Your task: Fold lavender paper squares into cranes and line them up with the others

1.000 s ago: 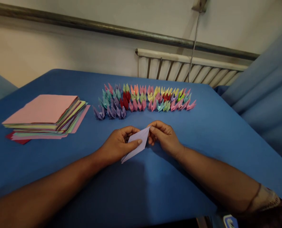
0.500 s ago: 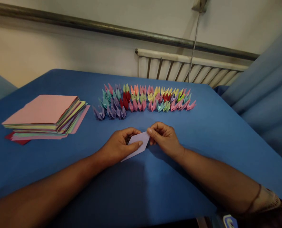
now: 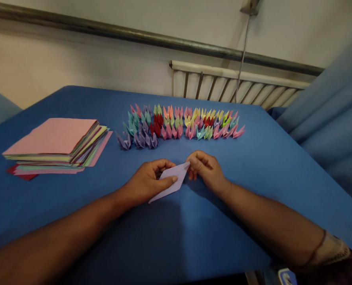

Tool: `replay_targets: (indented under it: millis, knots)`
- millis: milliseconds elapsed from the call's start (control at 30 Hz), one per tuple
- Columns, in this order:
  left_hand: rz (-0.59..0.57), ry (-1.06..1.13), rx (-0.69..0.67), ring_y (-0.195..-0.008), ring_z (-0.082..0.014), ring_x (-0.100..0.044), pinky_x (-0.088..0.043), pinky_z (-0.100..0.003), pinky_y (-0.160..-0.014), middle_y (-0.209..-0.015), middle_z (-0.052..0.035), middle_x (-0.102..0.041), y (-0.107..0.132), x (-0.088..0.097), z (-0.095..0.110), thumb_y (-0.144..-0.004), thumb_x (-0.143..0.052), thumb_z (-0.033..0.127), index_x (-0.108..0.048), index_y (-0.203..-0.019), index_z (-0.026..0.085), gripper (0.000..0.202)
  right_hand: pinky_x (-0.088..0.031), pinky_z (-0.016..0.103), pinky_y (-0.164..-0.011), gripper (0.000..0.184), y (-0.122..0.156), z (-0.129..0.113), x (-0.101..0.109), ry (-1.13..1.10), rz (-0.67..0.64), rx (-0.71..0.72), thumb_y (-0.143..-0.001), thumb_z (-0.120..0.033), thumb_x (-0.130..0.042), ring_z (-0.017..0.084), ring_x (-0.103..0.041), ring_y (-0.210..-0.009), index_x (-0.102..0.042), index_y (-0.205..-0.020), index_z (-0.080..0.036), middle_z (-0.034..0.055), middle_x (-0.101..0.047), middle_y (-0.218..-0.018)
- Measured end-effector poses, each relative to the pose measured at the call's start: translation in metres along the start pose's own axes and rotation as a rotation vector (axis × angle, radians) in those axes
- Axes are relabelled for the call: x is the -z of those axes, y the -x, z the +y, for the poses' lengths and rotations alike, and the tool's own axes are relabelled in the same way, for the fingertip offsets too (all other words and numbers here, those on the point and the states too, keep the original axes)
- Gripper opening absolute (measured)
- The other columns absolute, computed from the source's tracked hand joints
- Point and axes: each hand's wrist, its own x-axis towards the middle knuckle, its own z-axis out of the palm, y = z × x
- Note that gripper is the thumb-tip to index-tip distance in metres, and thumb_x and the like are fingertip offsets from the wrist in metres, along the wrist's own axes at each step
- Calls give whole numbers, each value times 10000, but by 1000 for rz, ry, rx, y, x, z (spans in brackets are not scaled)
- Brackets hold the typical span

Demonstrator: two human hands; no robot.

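Note:
A small piece of folded pale lilac paper (image 3: 176, 174) is held up over the blue table, its corners pointing to the upper right and lower left. My left hand (image 3: 147, 182) grips it from the left, thumb flat across its face and the other fingers behind. At the upper right corner, the thumb and fingers of my right hand (image 3: 207, 170) are closed on the paper's tip. Beyond the hands, several folded paper cranes (image 3: 172, 128) stand in rows, in purple, teal, red, pink, yellow and green.
A tall, uneven stack of coloured paper sheets (image 3: 54, 136), pink on top, lies at the left of the blue table (image 3: 241, 233). Behind the table are a radiator (image 3: 223, 81) and a metal pipe (image 3: 128, 35) along the wall. A blue curtain (image 3: 330, 107) hangs at right.
The right hand's thumb and fingers have shifted slightly right and up, out to the very tip of the paper, so more of that corner shows. The left hand keeps its hold.

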Motion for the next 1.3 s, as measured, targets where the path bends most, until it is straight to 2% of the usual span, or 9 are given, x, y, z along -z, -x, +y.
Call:
replay_targets:
  millis: [67, 200, 433, 567, 700, 833, 967, 1133, 1300]
  knots:
    - [-10, -7, 7, -616, -122, -552, -409, -219, -546, -719, 20, -627, 0, 1, 1, -691, -725, 355, -658, -896, 185, 274, -409, 213, -461, 376, 1, 0, -1, 54, 0, 33, -743, -548, -709, 81, -512, -452, -580, -752, -195, -54, -561, -543]
    - [9, -25, 8, -640, -135, -580, -439, -235, -574, -748, 8, -650, -1, 1, 2, -688, -719, 376, -649, -908, 180, 303, -400, 209, -446, 339, 1, 1, -4, 72, 21, 37, -772, -502, -686, 75, -504, -439, -559, -697, -197, -55, -560, -547]
    - [103, -144, 7, -821, -193, -658, -519, -318, -741, -893, -21, -692, -10, 8, -8, -698, -709, 364, -610, -1004, 187, 367, -341, 205, -396, 322, -7, 11, 4, 157, 102, -150, -783, -463, -604, 75, -467, -385, -515, -632, -193, -38, -565, -538]
    - [163, -400, -74, -886, -213, -659, -520, -360, -811, -951, -32, -686, -14, 15, -17, -756, -674, 354, -606, -1106, 205, 387, -331, 219, -464, 268, -8, 16, 11, 585, 110, -133, -821, -375, -555, 92, -477, -455, -512, -624, -199, -34, -565, -556]
    - [181, -611, -197, -1006, -218, -638, -487, -361, -904, -1082, -48, -683, -18, 20, -22, -809, -634, 300, -592, -1164, 205, 370, -289, 253, -525, 188, -4, 6, 14, 1100, 30, -102, -847, -321, -553, 125, -505, -548, -594, -702, -209, -21, -607, -603]
    - [145, -792, -287, -955, -210, -631, -487, -350, -856, -1049, -46, -674, -22, 23, -23, -848, -579, 234, -617, -1078, 192, 237, -329, 273, -571, 128, -1, -3, 14, 1317, 10, -79, -858, -328, -580, 158, -557, -635, -612, -846, -205, 12, -652, -729]
    - [108, -912, -352, -912, -206, -606, -477, -352, -837, -972, -46, -657, -22, 24, -24, -864, -565, 216, -631, -972, 184, 130, -432, 327, -735, 140, 0, -4, 13, 1422, -6, 113, -866, -245, -591, 226, -594, -876, -612, -976, -161, 99, -647, -985]
    - [61, -1022, -524, -1009, -227, -552, -431, -387, -909, -1090, -61, -646, -16, 24, -22, -915, -507, 221, -668, -951, 191, 168, -444, 414, -914, 233, 8, 0, 5, 1298, -288, 417, -927, -152, -480, 248, -540, -1087, -605, -1123, -165, 128, -593, -1216]
    - [-89, -1023, -596, -976, -216, -572, -400, -396, -917, -1033, -51, -664, -11, 25, -17, -903, -541, 241, -637, -1095, 206, 218, -469, 414, -919, 251, 8, 7, 3, 1165, -353, 389, -912, -288, -590, 241, -549, -1067, -601, -1136, -173, 104, -630, -1139]
